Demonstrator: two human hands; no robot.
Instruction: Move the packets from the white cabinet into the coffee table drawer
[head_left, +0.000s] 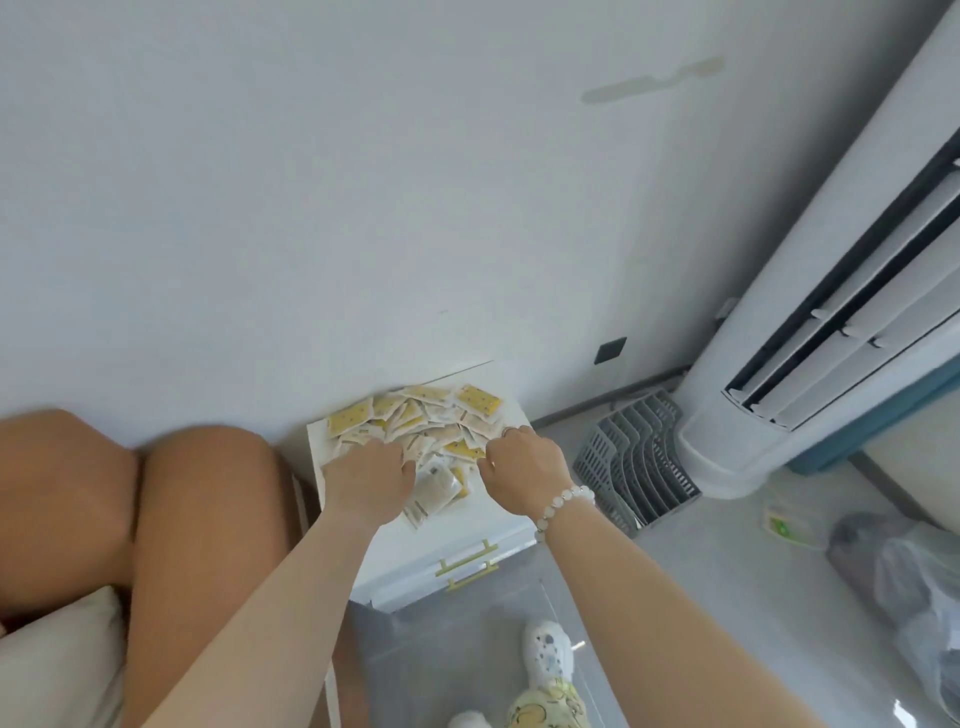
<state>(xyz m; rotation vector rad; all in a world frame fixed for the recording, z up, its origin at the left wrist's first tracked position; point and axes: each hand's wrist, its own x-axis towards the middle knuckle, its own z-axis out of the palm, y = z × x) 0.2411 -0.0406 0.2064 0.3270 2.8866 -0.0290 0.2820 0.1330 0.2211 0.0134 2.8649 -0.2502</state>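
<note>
Because small yellow-and-white packets (415, 415) lie loose atop the white cabinet (483, 525), left hand (371, 480) and right hand (524, 470) flank the heap, seemingly gathering; whether either hand actually grips is unclear.

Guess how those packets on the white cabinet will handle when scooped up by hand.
Probably light and floppy: the packets are small flat sachets heaped at odd angles. Likely to slide over each other, since they lie loosely overlapped on the white cabinet, so a handful may shed a few. Unlikely to roll, as they all lie flat.
</note>
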